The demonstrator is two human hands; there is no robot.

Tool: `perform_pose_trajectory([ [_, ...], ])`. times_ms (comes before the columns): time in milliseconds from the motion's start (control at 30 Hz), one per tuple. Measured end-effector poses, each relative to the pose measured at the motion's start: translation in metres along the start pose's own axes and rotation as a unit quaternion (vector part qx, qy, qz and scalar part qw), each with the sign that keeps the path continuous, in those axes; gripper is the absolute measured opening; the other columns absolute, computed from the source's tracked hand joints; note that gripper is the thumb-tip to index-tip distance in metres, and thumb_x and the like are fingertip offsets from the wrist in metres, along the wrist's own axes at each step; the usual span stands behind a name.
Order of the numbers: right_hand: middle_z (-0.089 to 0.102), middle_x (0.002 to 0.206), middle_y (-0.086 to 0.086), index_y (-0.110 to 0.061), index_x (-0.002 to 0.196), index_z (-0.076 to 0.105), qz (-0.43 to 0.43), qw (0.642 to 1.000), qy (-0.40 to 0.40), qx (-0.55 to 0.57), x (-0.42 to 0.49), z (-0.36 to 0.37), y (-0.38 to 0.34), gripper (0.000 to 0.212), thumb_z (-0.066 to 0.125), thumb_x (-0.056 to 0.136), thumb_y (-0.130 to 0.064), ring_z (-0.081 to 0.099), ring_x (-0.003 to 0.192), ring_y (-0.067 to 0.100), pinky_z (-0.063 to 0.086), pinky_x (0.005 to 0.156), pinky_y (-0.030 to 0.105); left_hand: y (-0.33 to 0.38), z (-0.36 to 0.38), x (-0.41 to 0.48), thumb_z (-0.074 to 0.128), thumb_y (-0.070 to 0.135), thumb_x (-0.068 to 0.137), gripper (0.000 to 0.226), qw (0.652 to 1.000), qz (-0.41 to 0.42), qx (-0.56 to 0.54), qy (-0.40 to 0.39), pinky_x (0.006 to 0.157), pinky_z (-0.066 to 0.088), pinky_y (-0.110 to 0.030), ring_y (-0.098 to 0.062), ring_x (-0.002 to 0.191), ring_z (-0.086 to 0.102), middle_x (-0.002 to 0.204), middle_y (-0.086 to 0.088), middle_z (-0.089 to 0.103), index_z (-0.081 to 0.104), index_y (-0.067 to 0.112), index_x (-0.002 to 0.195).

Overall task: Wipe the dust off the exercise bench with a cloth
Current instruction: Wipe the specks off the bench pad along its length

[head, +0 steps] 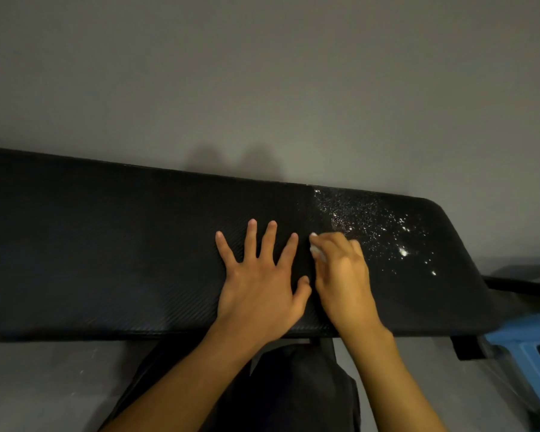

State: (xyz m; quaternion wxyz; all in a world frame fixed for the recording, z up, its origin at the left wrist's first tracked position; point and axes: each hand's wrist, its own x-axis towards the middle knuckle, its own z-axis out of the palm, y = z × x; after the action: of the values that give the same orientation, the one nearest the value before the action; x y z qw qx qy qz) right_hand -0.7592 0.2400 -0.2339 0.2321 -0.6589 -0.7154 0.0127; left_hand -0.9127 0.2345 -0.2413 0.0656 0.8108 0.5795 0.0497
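Observation:
A long black padded exercise bench (106,251) runs across the view from left to right. White dust specks (378,226) lie scattered over its right part. My left hand (262,275) rests flat on the pad with its fingers spread. Just to its right, my right hand (343,272) grips a small white cloth (317,249) and presses it on the pad at the left edge of the dust. Most of the cloth is hidden under the fingers, and the hand looks blurred.
A grey wall (262,88) stands right behind the bench. A blue plastic stool (527,353) sits at the lower right beside the bench end. My dark-clothed legs (293,394) are below the bench's near edge, over a grey floor (44,385).

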Motion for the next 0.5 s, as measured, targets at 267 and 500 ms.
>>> perform_pose_trajectory([
  [267,0.06,0.121,0.013,-0.002,0.124,0.064,0.024,1.0,0.0,-0.011,0.05,0.013,-0.005,0.027,0.053,0.1,-0.008,0.053,0.104,0.03,0.043,0.087,0.031,0.001,-0.001,0.0,0.017,0.065,0.099,0.075,1.0,-0.005,-0.001,-0.004,0.112,-0.006,-0.08,-0.04,0.156,-0.014,0.172,-0.013,-0.006,0.0,0.031,0.163],
  [500,0.063,0.117,0.01,-0.005,0.123,0.066,-0.004,1.0,0.002,0.005,0.033,0.01,0.003,0.027,0.057,0.098,-0.009,0.055,0.101,0.027,0.044,0.085,0.03,0.002,-0.002,0.001,0.017,0.065,0.099,0.076,1.0,-0.007,0.002,-0.002,0.112,-0.007,-0.079,-0.039,0.156,-0.014,0.172,-0.013,-0.006,0.0,0.029,0.163],
])
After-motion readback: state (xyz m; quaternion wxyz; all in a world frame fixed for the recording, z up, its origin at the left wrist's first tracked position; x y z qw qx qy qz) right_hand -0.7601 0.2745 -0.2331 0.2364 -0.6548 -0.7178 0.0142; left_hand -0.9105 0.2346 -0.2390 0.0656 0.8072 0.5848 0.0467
